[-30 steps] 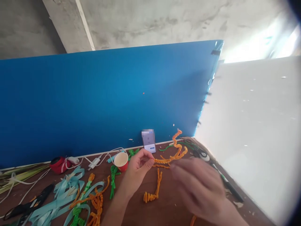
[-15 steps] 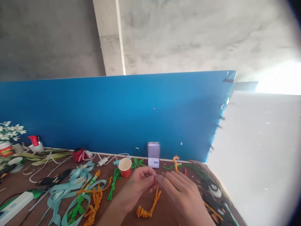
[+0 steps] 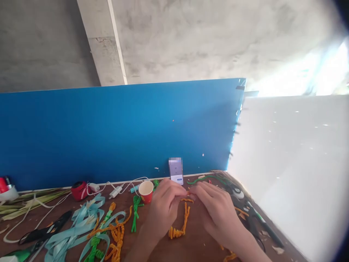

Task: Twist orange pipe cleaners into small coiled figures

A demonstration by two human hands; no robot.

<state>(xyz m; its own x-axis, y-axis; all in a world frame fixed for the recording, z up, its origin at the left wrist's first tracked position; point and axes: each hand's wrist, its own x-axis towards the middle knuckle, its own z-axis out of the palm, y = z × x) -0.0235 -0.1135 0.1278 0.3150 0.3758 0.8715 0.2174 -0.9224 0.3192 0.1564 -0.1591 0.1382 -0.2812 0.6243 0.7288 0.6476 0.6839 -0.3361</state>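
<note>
My left hand (image 3: pixel 165 205) and my right hand (image 3: pixel 214 207) meet above the table, fingertips pinched close together. Between them shows a short stretch of orange pipe cleaner (image 3: pixel 187 199), mostly hidden by the fingers. Just below the hands, a bent orange pipe cleaner (image 3: pixel 186 218) with a coiled end lies on the brown table (image 3: pixel 191 247). Another orange length (image 3: pixel 230 257) shows beneath my right forearm.
A paper cup (image 3: pixel 146 191) stands left of my hands, beside a green pipe-cleaner figure (image 3: pixel 135 213). A phone (image 3: pixel 176 171) leans against the blue partition (image 3: pixel 122 134). Light-blue ribbon (image 3: pixel 87 213) and orange twisted pieces (image 3: pixel 117 236) lie left; scissors (image 3: pixel 253 222) lie right.
The view has swung to the right. My hands have turned, with the fingers curled in more. The orange end that stood up behind my right hand no longer shows there.
</note>
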